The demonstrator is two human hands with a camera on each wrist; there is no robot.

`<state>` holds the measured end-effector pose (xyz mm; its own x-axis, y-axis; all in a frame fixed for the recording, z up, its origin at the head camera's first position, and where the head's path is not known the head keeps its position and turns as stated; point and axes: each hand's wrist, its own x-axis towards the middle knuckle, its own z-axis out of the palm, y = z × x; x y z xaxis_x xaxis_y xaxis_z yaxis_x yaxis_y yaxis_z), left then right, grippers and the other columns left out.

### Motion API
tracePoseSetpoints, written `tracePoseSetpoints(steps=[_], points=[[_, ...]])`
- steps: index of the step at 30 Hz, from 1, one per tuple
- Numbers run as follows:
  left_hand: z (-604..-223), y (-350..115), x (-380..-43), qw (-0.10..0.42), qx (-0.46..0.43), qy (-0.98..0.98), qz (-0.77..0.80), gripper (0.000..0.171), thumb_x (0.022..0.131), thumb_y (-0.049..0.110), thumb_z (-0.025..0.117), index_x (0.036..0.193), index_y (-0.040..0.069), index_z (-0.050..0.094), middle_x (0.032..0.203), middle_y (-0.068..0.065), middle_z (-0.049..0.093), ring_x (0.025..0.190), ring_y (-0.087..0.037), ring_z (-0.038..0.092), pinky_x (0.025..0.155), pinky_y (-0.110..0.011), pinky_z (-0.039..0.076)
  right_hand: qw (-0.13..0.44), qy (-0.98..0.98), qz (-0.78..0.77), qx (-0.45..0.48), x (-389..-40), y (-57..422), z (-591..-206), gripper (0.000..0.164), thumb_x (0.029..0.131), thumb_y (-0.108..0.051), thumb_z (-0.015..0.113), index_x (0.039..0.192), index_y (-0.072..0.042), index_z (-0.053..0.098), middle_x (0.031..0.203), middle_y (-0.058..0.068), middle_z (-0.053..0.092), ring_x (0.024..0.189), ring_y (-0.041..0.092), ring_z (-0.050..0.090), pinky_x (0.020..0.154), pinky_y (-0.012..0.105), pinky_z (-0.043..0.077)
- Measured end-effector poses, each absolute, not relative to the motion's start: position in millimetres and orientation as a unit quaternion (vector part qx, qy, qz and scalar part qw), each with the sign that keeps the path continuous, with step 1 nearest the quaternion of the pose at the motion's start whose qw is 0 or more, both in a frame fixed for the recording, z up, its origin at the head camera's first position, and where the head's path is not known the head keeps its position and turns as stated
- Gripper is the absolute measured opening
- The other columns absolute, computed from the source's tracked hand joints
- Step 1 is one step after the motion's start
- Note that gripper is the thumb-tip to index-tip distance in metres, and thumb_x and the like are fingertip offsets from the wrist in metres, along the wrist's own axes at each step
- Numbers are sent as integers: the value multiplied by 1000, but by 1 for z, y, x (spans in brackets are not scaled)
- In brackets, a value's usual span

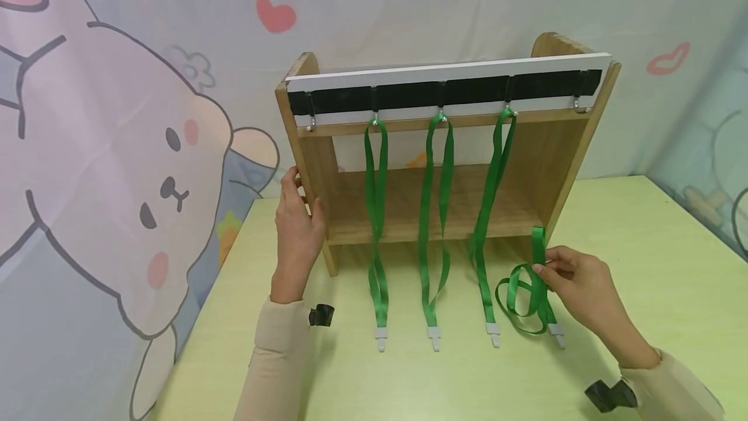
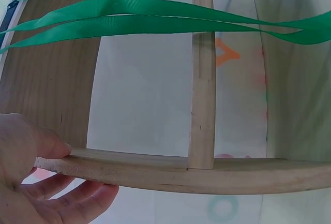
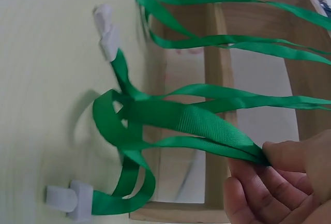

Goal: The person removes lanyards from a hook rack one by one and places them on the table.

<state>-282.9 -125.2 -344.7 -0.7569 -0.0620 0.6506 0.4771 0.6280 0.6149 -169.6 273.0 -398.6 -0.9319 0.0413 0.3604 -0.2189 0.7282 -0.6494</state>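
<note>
My left hand (image 1: 299, 226) grips the left side panel of a wooden shelf (image 1: 438, 203); in the left wrist view the thumb lies inside the panel (image 2: 139, 172) and the fingers outside. Between thumb and fingers, my right hand (image 1: 584, 284) pinches a looped green lanyard (image 1: 538, 245) in front of the shelf's lower right. Its coils bunch beside the hand, and its white clip (image 3: 67, 200) hangs below. Three more green lanyards, a left one (image 1: 374, 213), a middle one (image 1: 425, 213) and a right one (image 1: 485, 213), hang from hooks, clips downward.
A white board with a black strip (image 1: 409, 96) crosses the shelf's top front and carries several metal hooks. The leftmost hook (image 1: 311, 123) and the rightmost hook (image 1: 578, 106) hold no lanyard. The shelf stands on a pale yellow-green table (image 1: 409, 388) before a printed curtain (image 1: 409, 12).
</note>
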Motion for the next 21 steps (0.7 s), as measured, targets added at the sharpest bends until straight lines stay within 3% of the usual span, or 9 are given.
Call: tracePoseSetpoints(steps=[4,8,17,21], points=[[-343,-126,-284,328,-126,-841,-412,57,97,-6,58,147,-2,31,135,-31,50,106,-46,63,85,-54,57,173,-917,354,57,-174,274,-403,15,95,-2,68,106,7,67,80,6,72,64,13,68,56,23,51],[-342,-125,-285,330,-131,-840,-411,56,97,-6,58,146,-2,31,134,-30,50,104,-46,64,84,-53,57,162,-924,340,68,-179,273,-407,14,95,-3,67,105,8,66,77,4,72,59,17,66,53,24,47],[-343,-125,-285,326,-127,-839,-416,56,97,-4,58,147,-1,32,136,-30,50,105,-44,64,83,-53,58,119,-944,297,81,-192,271,-417,18,91,-1,71,102,12,66,85,19,72,59,16,66,51,27,52],[-345,-126,-285,326,-126,-839,-417,56,98,-4,58,147,-1,31,135,-30,50,104,-45,63,82,-53,58,116,-950,278,86,-195,272,-421,16,90,-1,72,98,11,67,78,15,71,55,14,62,48,27,50]])
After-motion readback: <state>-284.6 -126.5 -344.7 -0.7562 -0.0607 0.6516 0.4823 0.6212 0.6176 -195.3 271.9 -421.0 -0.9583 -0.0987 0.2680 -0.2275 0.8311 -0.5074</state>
